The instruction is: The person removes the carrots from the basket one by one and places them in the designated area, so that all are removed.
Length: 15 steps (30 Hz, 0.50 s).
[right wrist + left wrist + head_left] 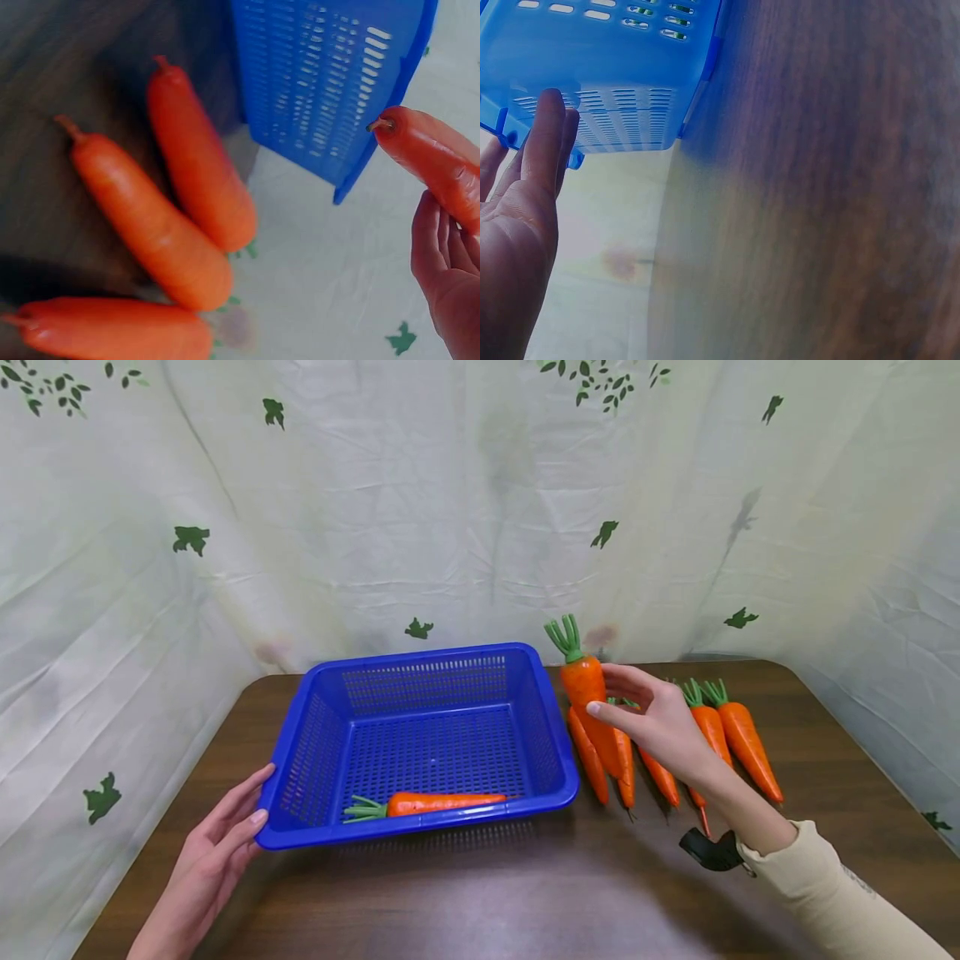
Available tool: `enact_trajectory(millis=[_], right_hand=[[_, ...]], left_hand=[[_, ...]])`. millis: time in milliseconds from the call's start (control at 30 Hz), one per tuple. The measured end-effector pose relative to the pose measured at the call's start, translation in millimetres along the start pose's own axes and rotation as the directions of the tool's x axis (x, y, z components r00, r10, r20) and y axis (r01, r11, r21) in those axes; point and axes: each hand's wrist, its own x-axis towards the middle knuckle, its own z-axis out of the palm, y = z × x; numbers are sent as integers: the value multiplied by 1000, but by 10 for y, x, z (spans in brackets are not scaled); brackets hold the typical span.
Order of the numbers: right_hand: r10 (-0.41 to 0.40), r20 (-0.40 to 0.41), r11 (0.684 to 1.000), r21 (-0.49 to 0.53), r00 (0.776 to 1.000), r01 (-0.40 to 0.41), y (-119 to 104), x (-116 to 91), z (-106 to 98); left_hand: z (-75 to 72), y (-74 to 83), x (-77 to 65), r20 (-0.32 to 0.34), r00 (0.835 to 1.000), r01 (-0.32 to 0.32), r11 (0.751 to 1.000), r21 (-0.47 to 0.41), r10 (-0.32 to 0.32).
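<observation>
In the head view a blue plastic basket (431, 693) with slotted walls stands on the table. One orange carrot (446, 803) with green stems lies inside it along the near wall. My left hand (213, 852) touches the basket's left rim with its fingers extended; the left wrist view shows these fingers (546, 142) straight against the slotted wall. To the right of the basket, my right hand (660, 718) holds another carrot (585, 689) between thumb and fingers, raised with its stems up. The right wrist view shows this carrot's tip (394, 131) near the basket's rim.
Several more carrots (750, 752) lie on the brown wooden table (465, 902), right of the basket and partly behind my right hand. A pale curtain (420, 527) with green leaf prints surrounds the table at the back and sides. A black strap (708, 850) is at my right wrist.
</observation>
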Motion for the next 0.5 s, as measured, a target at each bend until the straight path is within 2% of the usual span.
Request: enact_trajectory(millis=[267, 500], right_hand=[[49, 13, 998, -32, 999, -49, 115, -114, -150], [77, 25, 993, -95, 997, -74, 183, -197, -298]], left_hand=[[-6, -6, 5, -18, 999, 39, 999, 14, -39], [-3, -1, 2, -14, 999, 31, 999, 18, -31]])
